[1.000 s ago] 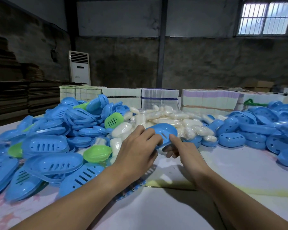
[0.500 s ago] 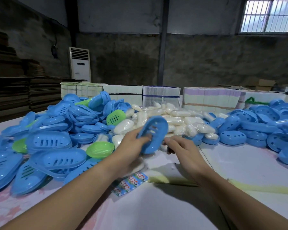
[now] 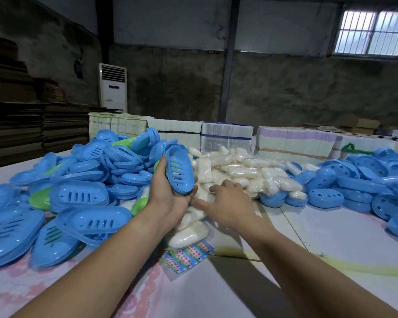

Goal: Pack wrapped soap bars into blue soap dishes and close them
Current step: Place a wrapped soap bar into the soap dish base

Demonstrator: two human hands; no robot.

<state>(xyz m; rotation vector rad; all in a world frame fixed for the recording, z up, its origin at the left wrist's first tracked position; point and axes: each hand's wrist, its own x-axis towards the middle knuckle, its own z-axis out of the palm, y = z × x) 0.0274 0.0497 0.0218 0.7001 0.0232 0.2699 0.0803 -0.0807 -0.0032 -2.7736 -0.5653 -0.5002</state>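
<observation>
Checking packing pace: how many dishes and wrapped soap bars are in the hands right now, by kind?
Blue soap dish: 1, gripped by the left hand
Wrapped soap bars: 0 held; the right hand is open above the pile
Total held: 1

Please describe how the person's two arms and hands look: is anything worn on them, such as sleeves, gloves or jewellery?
Both forearms are bare as far as the picture shows; no sleeve is in view. The left hand and the right hand have no gloves. No watch, bracelet or ring shows on the parts that can be seen. The fingernails look short.
</observation>
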